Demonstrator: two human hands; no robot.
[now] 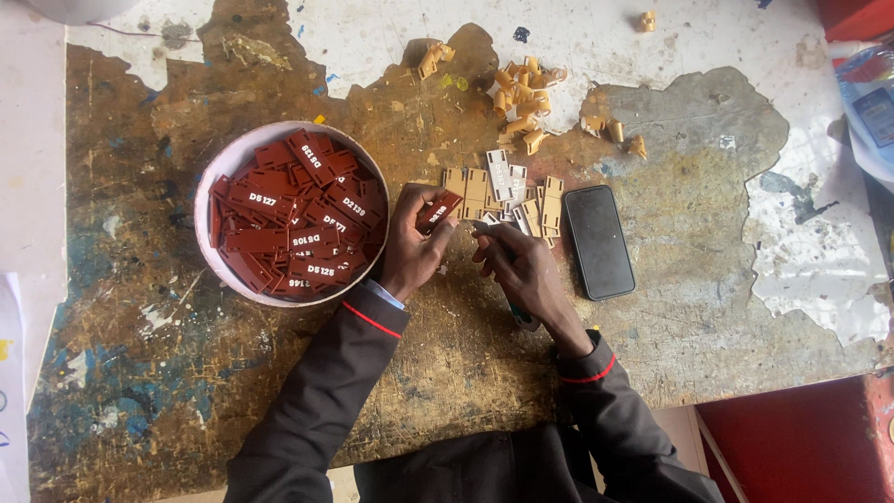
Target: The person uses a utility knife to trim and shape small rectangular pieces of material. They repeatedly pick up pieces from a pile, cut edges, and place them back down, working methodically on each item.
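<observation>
My left hand grips a small dark red rectangular tag with white lettering, held just above the worn table. My right hand is closed around a thin tool whose end shows under the wrist, its tip near a cluster of tan and white flat tags. A round white bowl full of several dark red tags sits directly left of my left hand.
A black phone lies face up right of the tan tags. Small tan clips are scattered at the back. The wooden table has peeling white paint. A red object stands at the lower right.
</observation>
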